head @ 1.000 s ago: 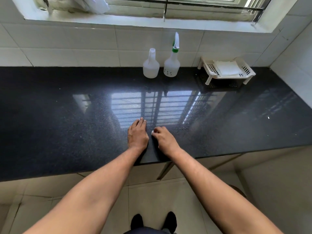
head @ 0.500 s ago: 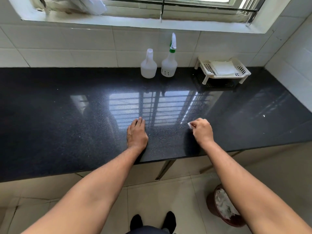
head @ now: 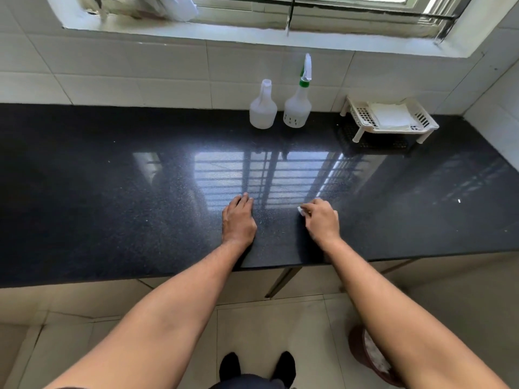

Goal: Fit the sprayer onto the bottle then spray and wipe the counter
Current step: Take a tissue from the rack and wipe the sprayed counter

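A white spray bottle (head: pixel 297 108) with a green collar and its sprayer fitted stands upright at the back of the black counter (head: pixel 112 192). Beside it on the left stands a second white bottle (head: pixel 263 109) without a trigger head. My right hand (head: pixel 321 220) is closed on a small white wipe (head: pixel 301 211), pressed on the counter near the front edge; only a corner of the wipe shows. My left hand (head: pixel 238 220) lies flat, palm down, on the counter to the left of it, fingers together.
A cream slotted rack (head: pixel 362 117) holding folded white cloths (head: pixel 389 116) stands at the back right. A tiled wall and window sill run behind the counter. On the floor at the right is a brown bin (head: pixel 362 352) with white waste.
My right hand slid the wipe to the right away from my left hand, then came back slightly left. My left hand stayed in place on the counter.
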Demonstrator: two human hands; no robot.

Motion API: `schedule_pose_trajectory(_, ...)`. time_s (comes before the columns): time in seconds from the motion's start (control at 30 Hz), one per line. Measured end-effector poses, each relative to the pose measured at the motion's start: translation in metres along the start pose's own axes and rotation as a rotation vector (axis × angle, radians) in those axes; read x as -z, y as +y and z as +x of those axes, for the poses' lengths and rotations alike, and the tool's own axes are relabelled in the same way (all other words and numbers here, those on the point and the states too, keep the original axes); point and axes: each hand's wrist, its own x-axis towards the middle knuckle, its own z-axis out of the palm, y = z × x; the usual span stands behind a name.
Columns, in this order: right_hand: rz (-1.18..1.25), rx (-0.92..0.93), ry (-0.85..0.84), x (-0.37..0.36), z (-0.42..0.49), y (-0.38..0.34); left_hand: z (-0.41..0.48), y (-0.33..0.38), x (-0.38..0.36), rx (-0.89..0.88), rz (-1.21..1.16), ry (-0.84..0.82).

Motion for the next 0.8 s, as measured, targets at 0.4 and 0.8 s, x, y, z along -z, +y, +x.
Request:
schedule_pose_trajectory(0.4, 0.025, 0.216, -0.174, -0.037, -0.003, -0.080, 0.008, -0.016, 0.009, -0.056, -0.190, -0.021)
schedule_pose_trajectory(0.8, -0.241, 0.400, -0.433, 0.007, 0.000, -0.027, 0.004, -0.023, 0.004, -0.068, -0.186, -0.042)
